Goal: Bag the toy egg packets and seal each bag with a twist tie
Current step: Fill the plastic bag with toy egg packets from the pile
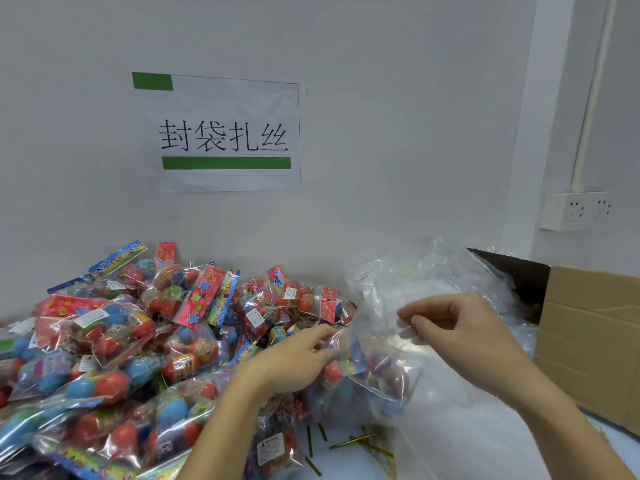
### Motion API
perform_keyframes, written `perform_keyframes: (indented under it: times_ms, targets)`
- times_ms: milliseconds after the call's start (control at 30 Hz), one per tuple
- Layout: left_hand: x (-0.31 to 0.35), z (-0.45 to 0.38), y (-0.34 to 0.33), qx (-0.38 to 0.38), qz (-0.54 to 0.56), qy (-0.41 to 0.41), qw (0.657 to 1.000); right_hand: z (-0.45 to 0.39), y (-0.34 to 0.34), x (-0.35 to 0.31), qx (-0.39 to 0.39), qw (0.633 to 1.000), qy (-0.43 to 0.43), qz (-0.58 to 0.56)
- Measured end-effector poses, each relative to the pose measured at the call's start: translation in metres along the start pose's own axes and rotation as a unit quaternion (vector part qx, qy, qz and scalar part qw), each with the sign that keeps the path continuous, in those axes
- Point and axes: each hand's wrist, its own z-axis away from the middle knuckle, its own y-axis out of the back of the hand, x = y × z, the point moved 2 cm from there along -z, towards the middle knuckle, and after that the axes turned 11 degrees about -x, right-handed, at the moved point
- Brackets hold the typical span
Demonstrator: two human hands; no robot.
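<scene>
The clear bag (379,344) is the landmark here: it is held up above the table (346,469), just right of the heap of toy egg packets (138,341), with a red egg and blue packaging showing through its lower left part. The left hand (298,358) reaches in from the heap side and pinches the bag's left edge between thumb and fingertips, its fingers curled onto the plastic. The right hand (450,327) grips the bag's upper right edge, thumb and forefinger closed on a fold of film, so the mouth is spread between the two hands. Whether the packet is fully inside the bag I cannot tell, since the film blurs it.

Left of the bag the heap of packets spreads along the wall, each one a clear wrap of red, blue and green eggs with a bright header card. Below the bag, on the table, lie gold twist ties (353,441) scattered loosely. Behind the bag sits a pile of empty clear bags (450,271), and right of it an open cardboard box (588,334). Up the wall above the bag hangs a paper sign (225,133) with green tape, and to the right a white power socket (576,211)
</scene>
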Motion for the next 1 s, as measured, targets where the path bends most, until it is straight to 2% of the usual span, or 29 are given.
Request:
perform_keyframes:
  times_ms: [100,200,267,367,433,467,533,600,667,700,800,867,933,1000]
  targets:
    - [0.000,-0.003,0.000,0.014,-0.024,0.022,0.999,-0.008,0.006,-0.019,-0.070,0.985,-0.017,0.154]
    - [0.000,-0.006,-0.001,0.024,-0.032,0.046,0.998,-0.019,0.017,-0.041,-0.103,0.966,-0.034,0.237]
    - [0.001,-0.008,-0.003,0.024,-0.028,0.057,0.998,-0.025,0.026,-0.053,-0.083,0.966,-0.039,0.244]
    - [-0.001,-0.009,-0.003,0.026,-0.020,0.065,0.997,-0.029,0.037,-0.060,0.015,0.972,-0.031,0.234]
    - [-0.002,-0.008,-0.002,0.023,-0.015,0.067,0.997,-0.030,0.042,-0.058,0.049,0.963,-0.061,0.257]
    - [-0.002,-0.008,-0.002,0.023,-0.012,0.066,0.997,-0.031,0.044,-0.054,0.029,0.951,-0.104,0.291]
    - [-0.001,-0.007,-0.001,0.025,-0.008,0.064,0.998,-0.029,0.047,-0.042,-0.066,0.907,-0.215,0.355]
    - [-0.001,-0.007,-0.001,0.028,-0.007,0.063,0.998,-0.024,0.046,-0.035,-0.167,0.878,-0.296,0.336]
    - [-0.002,-0.007,-0.001,0.033,-0.005,0.062,0.998,-0.022,0.042,-0.029,-0.211,0.883,-0.318,0.275]
    - [-0.002,-0.006,-0.002,0.033,-0.004,0.060,0.998,-0.024,0.041,-0.028,-0.206,0.893,-0.298,0.269]
    - [0.003,-0.005,0.004,0.065,0.002,0.031,0.997,-0.035,0.037,-0.029,-0.089,0.950,-0.184,0.237]
    - [0.017,-0.001,0.012,0.167,0.047,-0.018,0.985,-0.041,0.031,-0.032,-0.009,0.977,-0.136,0.166]
    - [0.036,0.010,0.021,0.275,0.156,-0.055,0.947,-0.046,0.022,-0.034,0.015,0.986,-0.110,0.126]
    - [0.051,0.019,0.027,0.287,0.243,-0.060,0.925,-0.051,0.012,-0.034,0.019,0.992,-0.090,0.084]
